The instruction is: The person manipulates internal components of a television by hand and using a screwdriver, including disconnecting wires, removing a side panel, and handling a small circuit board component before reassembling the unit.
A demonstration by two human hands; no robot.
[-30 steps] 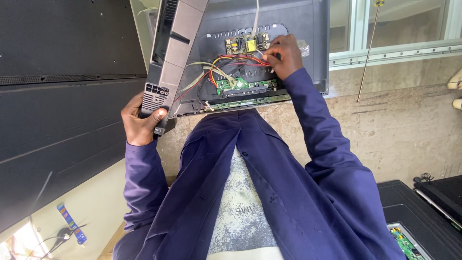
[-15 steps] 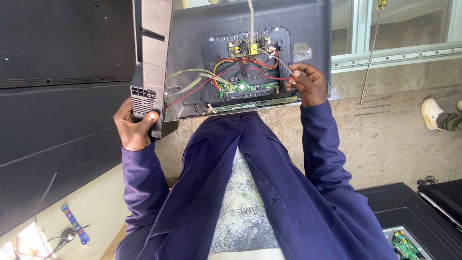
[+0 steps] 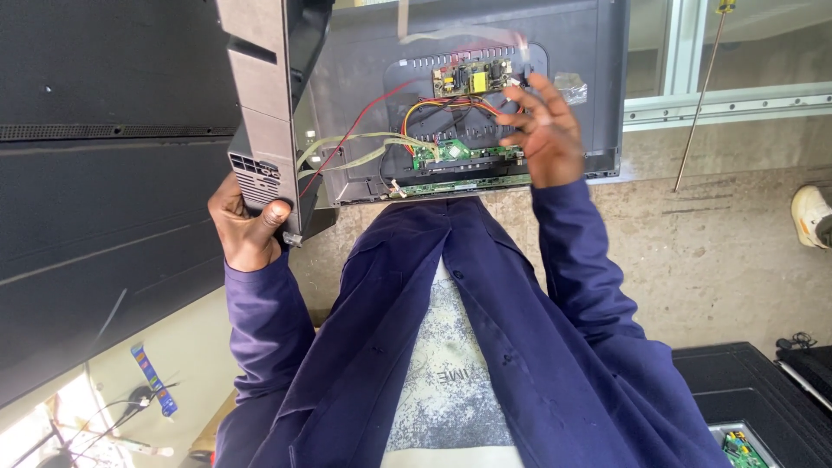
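Observation:
An opened flat-screen set lies with its back towards me, against my blue jacket. Inside are a small yellow-and-brown power board, a green main board, and red, yellow and pale ribbon wires. My left hand grips the lower corner of the grey back cover, which stands on edge at the set's left side. My right hand hovers at the right end of the boards, fingers spread and fingertips touching the coloured wires.
Large dark screen panels fill the left. A long screwdriver leans by the window frame. On the concrete floor are someone's shoe, another dark set with a green board, and a blue tool.
My right hand slid from the upper wires down to the board's right end and back up a little. The set and cover now look closer; my left hand keeps its grip.

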